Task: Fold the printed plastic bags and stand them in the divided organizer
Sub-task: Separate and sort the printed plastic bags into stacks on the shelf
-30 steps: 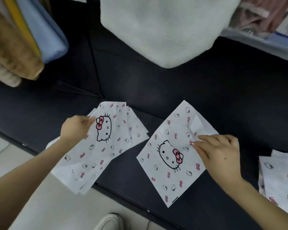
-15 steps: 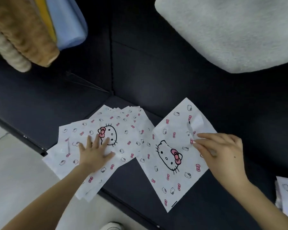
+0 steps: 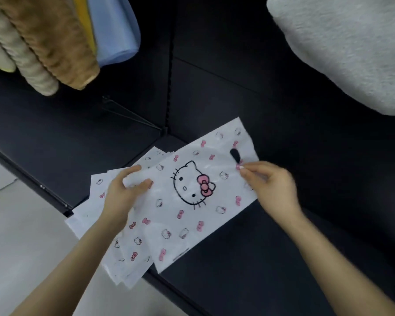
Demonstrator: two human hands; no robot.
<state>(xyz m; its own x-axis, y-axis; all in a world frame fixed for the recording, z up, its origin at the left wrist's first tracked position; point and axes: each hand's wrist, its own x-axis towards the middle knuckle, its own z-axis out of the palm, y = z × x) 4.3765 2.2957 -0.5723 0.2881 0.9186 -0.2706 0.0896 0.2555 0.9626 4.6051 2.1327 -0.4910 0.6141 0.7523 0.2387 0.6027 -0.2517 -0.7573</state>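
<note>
Nothing folded yet: top bag [image 3: 192, 215] held flat across the stack [image 3: 126, 252] at the front edge of the dark surface [image 3: 271, 258]; left hand [image 3: 123, 192] pinches its edge, right hand [image 3: 274, 185] seemingly its handle end; organizer unseen

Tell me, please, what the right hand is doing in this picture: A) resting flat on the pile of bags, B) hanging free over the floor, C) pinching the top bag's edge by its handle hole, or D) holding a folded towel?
C: the right hand pinches the top bag at its edge just below the dark handle hole, while the left hand grips the opposite side.
</note>
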